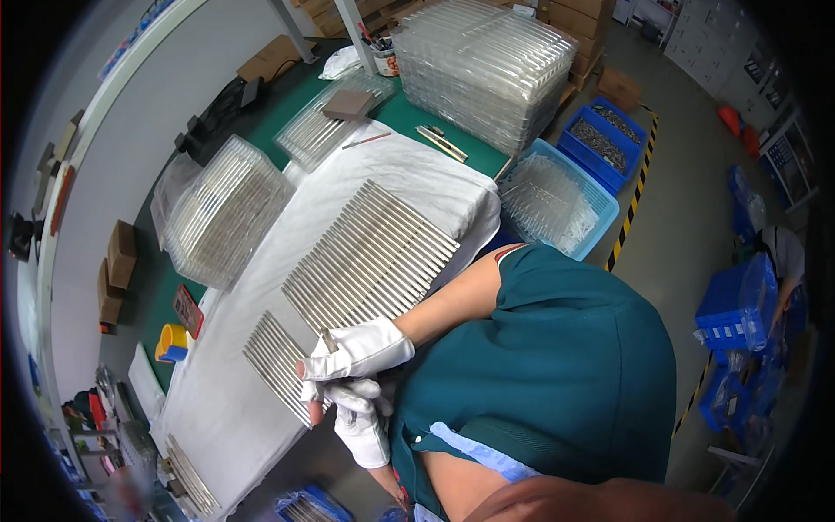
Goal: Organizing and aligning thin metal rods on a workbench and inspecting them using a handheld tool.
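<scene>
My hands, in white gloves with some bare fingertips, are close together over the near edge of the table. My right hand (361, 348) is closed around a metal rod, whose short end (328, 340) sticks out above the fingers. Just below it, my left hand (361, 426) has its fingers curled in; the right hand partly covers them, so what they grip is hidden. Beneath and beside the hands lies a small row of silver rods (283, 361). A larger row of silver rods (370, 257) lies side by side beyond it on the white cloth (217, 374).
Stacked clear trays of rods (226, 213) stand on the left, with a taller stack of clear trays (483, 74) at the back. A brown block (349, 104) rests on another tray. Blue bins (600, 139) and a light-blue basket (609, 213) stand right of the table. A yellow cup (172, 339) sits left.
</scene>
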The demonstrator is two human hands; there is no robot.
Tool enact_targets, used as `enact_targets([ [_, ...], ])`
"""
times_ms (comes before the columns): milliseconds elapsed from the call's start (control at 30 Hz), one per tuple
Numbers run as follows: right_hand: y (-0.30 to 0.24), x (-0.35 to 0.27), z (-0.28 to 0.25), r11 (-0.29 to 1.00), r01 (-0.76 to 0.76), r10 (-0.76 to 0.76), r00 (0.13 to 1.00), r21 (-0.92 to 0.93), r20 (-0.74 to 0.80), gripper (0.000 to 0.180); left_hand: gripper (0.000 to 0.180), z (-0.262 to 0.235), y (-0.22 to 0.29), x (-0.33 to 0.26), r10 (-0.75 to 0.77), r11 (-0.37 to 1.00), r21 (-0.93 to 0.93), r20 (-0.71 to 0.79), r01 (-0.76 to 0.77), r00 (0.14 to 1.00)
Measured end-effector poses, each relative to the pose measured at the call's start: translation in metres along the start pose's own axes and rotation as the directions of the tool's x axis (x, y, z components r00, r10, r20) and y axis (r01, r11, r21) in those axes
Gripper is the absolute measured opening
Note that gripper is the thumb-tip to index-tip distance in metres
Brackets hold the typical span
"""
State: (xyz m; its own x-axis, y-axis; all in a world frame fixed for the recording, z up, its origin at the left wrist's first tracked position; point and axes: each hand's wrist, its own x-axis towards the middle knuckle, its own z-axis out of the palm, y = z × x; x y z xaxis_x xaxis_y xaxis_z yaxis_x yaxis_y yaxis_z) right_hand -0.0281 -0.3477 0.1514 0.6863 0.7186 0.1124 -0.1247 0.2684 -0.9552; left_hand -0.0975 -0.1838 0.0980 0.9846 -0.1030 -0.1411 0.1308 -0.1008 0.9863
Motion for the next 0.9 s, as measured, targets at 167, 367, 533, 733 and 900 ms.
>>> enact_targets([
  [167, 0.022, 0.015, -0.007, 0.960, -0.011, 0.057, 0.986, 0.281, -0.159, 0.060, 0.022, -0.003, -0.013, 0.010, -0.130, 0.992, -0.004, -0.030, 0.130, 0.991],
  [367, 0.032, 0.015, -0.015, 0.995, -0.098, 0.098, 0.991, 0.010, -0.086, 0.058, 0.026, 0.004, -0.002, 0.005, -0.219, 0.948, -0.219, 0.075, 0.230, 0.973],
  [533, 0.006, 0.021, -0.072, 0.997, 0.083, -0.078, 0.977, 0.013, -0.200, 0.043, 0.023, -0.005, -0.016, 0.002, -0.271, 0.896, -0.353, 0.048, 0.270, 0.961],
  [733, -0.034, 0.011, -0.284, -0.125, -0.475, -0.625, 0.719, -0.871, -0.303, 0.060, 0.034, -0.006, -0.041, 0.006, -0.442, 0.775, -0.493, 0.027, 0.397, 0.896],
  [900, -0.048, 0.002, -0.380, -0.349, -0.767, -0.468, 0.640, -0.538, -0.609, 0.080, 0.036, -0.006, -0.057, 0.012, -0.489, 0.693, -0.558, 0.101, 0.456, 0.866],
])
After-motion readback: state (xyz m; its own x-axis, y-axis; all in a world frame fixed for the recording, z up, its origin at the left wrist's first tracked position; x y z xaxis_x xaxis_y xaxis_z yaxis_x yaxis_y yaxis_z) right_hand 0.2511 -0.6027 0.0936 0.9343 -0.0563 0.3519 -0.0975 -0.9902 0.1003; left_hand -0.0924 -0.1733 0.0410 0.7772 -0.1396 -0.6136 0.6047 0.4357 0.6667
